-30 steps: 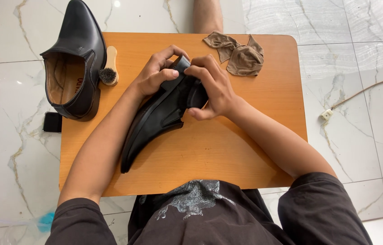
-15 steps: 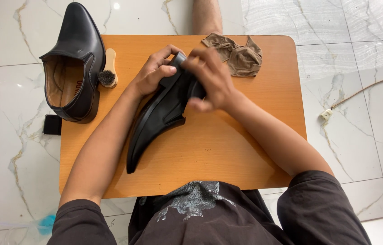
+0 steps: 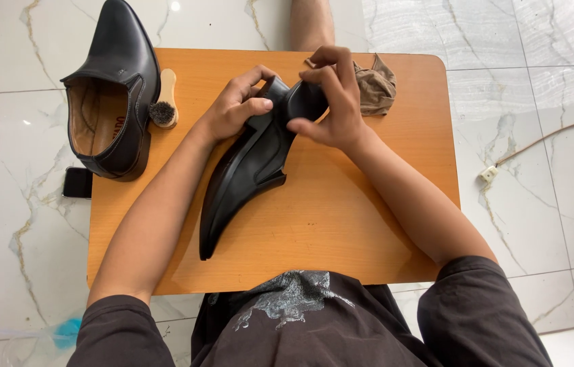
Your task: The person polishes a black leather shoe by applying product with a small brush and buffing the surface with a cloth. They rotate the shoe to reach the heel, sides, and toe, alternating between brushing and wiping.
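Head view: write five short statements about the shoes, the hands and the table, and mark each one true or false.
1. Both hands hold the black shoe at its heel end. True: left hand and right hand both grip it there.
2. The held shoe's toe points away from the person. False: it points toward them.
3. A second black shoe stands at the table's left edge. True.
4. The brush lies to the right of the brown cloth. False: it lies beside the second shoe, on the left.
5. The dark phone lies on the table. False: it lies on the floor.
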